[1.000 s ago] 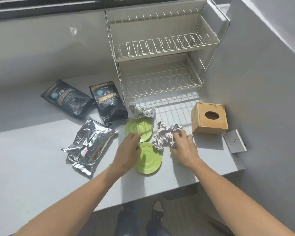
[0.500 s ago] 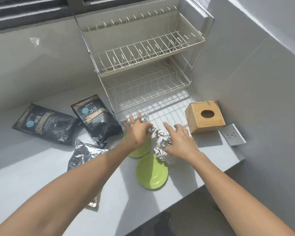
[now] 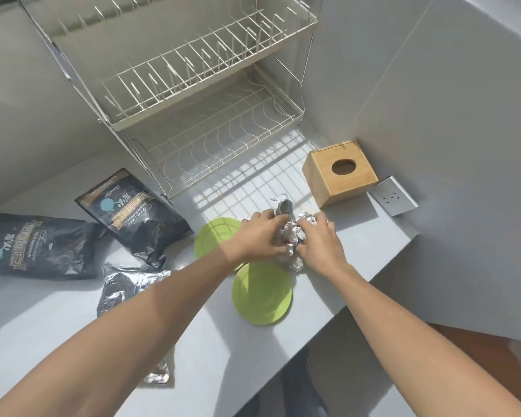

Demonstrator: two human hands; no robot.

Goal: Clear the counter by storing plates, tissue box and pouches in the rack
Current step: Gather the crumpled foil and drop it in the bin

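Observation:
My left hand (image 3: pixel 260 236) and my right hand (image 3: pixel 319 242) press together on crumpled foil (image 3: pixel 289 233) between them, on the counter in front of the rack. Two green plates lie flat: one (image 3: pixel 214 242) partly under my left wrist, the other (image 3: pixel 262 293) nearer the counter's front edge. A two-tier wire rack (image 3: pixel 193 94) stands against the back wall with nothing in it. The wooden tissue box (image 3: pixel 340 173) sits to the right of the rack. Two black pouches (image 3: pixel 133 212) (image 3: pixel 33 245) and a silver pouch (image 3: pixel 124 287) lie on the left; my left forearm covers part of the silver one.
A wall socket plate (image 3: pixel 393 200) is on the right wall just past the tissue box. The grey counter (image 3: pixel 57 320) ends at a front edge close to the nearer plate, with floor below. Walls close in the back and the right.
My left hand left the plates, took the foil ball by the rack, and brought it to the foil under my right hand. The view has tilted and moved closer.

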